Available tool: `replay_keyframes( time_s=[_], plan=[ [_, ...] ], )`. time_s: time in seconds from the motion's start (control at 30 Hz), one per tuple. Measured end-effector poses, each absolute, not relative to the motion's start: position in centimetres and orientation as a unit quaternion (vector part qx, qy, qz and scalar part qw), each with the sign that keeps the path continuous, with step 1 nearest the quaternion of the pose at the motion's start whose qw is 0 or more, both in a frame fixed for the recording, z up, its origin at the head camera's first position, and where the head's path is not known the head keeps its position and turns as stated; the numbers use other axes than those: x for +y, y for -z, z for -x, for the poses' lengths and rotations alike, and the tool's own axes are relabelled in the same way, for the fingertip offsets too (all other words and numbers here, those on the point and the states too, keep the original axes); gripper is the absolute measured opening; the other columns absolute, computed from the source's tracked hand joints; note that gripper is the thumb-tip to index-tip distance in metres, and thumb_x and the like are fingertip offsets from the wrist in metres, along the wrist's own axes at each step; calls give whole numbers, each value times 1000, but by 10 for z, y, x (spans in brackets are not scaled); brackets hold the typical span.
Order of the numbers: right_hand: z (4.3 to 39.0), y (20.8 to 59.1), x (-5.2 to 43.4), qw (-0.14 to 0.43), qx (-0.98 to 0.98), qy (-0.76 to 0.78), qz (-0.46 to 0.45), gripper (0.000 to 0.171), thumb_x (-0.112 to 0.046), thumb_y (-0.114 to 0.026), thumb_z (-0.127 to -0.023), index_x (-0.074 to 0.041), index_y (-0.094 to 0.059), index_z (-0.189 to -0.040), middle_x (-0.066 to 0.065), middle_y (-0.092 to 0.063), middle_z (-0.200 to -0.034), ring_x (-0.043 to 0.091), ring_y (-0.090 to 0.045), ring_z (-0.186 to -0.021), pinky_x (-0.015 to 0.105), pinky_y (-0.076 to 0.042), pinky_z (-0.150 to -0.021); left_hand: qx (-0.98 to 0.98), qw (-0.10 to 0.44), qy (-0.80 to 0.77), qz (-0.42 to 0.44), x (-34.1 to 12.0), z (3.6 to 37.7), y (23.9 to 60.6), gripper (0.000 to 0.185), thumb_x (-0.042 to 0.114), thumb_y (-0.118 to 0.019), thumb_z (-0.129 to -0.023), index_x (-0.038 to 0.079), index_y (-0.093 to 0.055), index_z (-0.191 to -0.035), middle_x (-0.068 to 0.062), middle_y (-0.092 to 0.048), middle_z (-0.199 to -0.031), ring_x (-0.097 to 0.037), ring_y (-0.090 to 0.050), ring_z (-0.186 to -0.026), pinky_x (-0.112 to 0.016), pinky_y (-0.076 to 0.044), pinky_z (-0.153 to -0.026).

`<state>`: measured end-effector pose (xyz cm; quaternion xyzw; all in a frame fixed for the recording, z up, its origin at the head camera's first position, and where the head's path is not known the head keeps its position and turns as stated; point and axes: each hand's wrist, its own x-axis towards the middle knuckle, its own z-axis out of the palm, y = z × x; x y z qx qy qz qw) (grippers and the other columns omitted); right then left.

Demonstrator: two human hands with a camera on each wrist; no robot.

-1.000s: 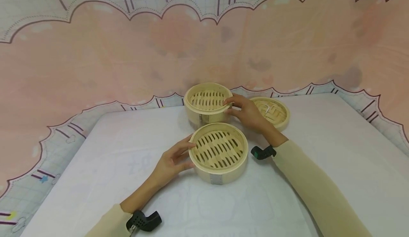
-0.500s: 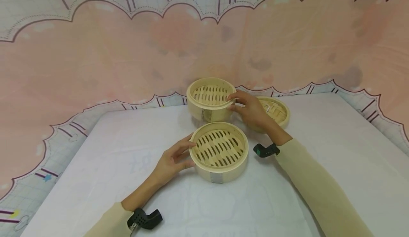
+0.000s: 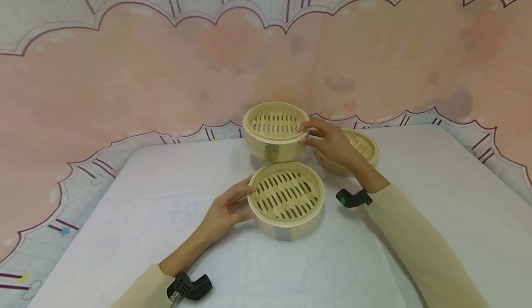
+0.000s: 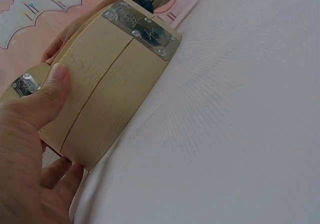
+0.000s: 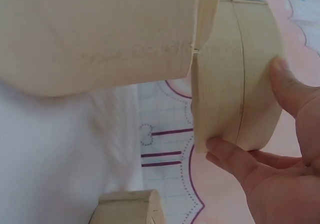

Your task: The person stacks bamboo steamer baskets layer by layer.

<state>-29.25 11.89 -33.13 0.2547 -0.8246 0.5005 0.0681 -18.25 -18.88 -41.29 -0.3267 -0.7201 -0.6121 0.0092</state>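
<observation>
Two round bamboo steamer baskets with slatted bottoms show in the head view. My left hand point(image 3: 226, 211) grips the left side of the near steamer basket point(image 3: 307, 225), which stands on the white table. In the left wrist view its thumb point(image 4: 58, 77) lies on the wall, near a metal plate point(image 4: 145, 29). Behind it, my right hand point(image 3: 332, 144) holds the far steamer basket point(image 3: 255, 144) by its right side, thumb and fingers on the wall. The right wrist view shows this basket point(image 5: 225, 79) raised, its lower edge close to the near basket point(image 5: 100, 39).
A woven bamboo lid point(image 3: 367, 146) lies on the table point(image 3: 436, 183) behind my right hand, partly hidden by it. A patterned pink cloth point(image 3: 166, 77) hangs behind the table's back edge. Black wrist cameras point(image 3: 189, 286) sit at both sleeves.
My right hand has moved the far steamer basket slightly up and to the right. The left hand and the near basket have stayed almost still.
</observation>
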Motion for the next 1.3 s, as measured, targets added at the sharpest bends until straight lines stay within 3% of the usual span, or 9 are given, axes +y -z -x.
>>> replay_keyframes(
  time_s=[0.23,0.4,0.63,0.83,1.13,1.3],
  plan=[
    [284,330,124,52,-838,-476,-262,26,-19,-69,-89,-9,-61,-111,9,-42,-146,30,-42,-132,44,-47,-99,-724,15,609,323,-190,182,413,52,-6,-74,-78,-4,-53,-126,-11,-34,-151,-27,-38,-134,-38,-39,-107],
    [283,329,126,55,-843,-462,-272,23,-19,-68,-89,-11,-62,-109,9,-47,-142,27,-33,-137,43,-42,-104,-723,17,610,323,-191,182,413,52,-6,-74,-78,-3,-53,-126,-11,-35,-151,-28,-40,-133,-38,-39,-106],
    [280,329,130,45,-841,-454,-292,22,-19,-67,-90,-11,-61,-110,10,-43,-144,30,-41,-132,42,-43,-103,-724,20,607,326,-192,182,410,52,-7,-74,-78,-3,-53,-126,-13,-35,-150,-30,-41,-132,-38,-39,-106],
    [274,328,134,49,-836,-454,-306,21,-14,-67,-90,-7,-62,-109,13,-51,-135,26,-28,-140,41,-41,-105,-721,24,607,333,-190,183,408,52,-7,-73,-78,-4,-53,-126,-13,-36,-150,-31,-42,-131,-39,-40,-106],
    [265,328,140,30,-853,-445,-272,22,-22,-66,-90,-12,-62,-108,14,-35,-150,35,-49,-125,46,-43,-102,-730,34,598,329,-189,183,409,53,-7,-75,-77,-2,-54,-125,-14,-38,-148,-32,-44,-129,-39,-39,-106],
    [263,327,139,39,-844,-452,-287,20,-17,-68,-89,-11,-62,-107,14,-33,-151,35,-50,-123,42,-45,-100,-725,32,603,330,-190,184,408,53,-6,-75,-77,-4,-54,-125,-15,-38,-148,-32,-44,-129,-37,-39,-107]
  ],
)
